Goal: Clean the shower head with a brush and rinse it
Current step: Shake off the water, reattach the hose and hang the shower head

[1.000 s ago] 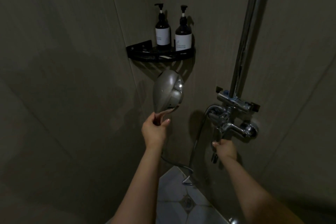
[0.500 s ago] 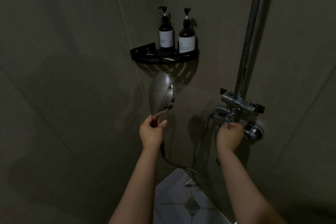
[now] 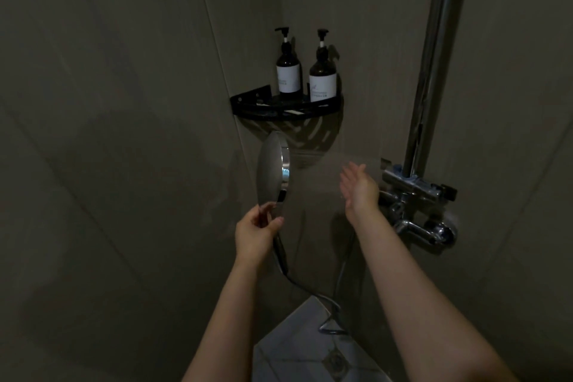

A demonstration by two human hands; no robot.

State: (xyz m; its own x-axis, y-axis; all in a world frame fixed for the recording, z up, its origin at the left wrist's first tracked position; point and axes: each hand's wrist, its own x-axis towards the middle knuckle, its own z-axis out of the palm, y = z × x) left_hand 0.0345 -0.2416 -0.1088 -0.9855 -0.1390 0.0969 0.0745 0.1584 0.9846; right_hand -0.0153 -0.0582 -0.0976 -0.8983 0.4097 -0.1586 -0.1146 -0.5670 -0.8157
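My left hand (image 3: 255, 236) grips the handle of the chrome shower head (image 3: 273, 172), held upright below the corner shelf with its spray face turned right. My right hand (image 3: 358, 187) is raised with fingers straight and palm toward that face, a hand's width away, holding nothing. A faint spray seems to cross the gap between them. The metal hose (image 3: 310, 288) runs from the handle down to the floor and back up to the chrome mixer valve (image 3: 417, 195) on the right wall. No brush is in view.
A black corner shelf (image 3: 248, 102) carries two dark pump bottles (image 3: 288, 71) (image 3: 322, 77). A chrome riser pipe (image 3: 434, 56) climbs the right wall. Tiled floor with a drain (image 3: 335, 361) lies below. Walls close in on both sides.
My right hand left the mixer valve and rose, open, in front of the shower head. The shower head turned edge-on, its face now pointing right.
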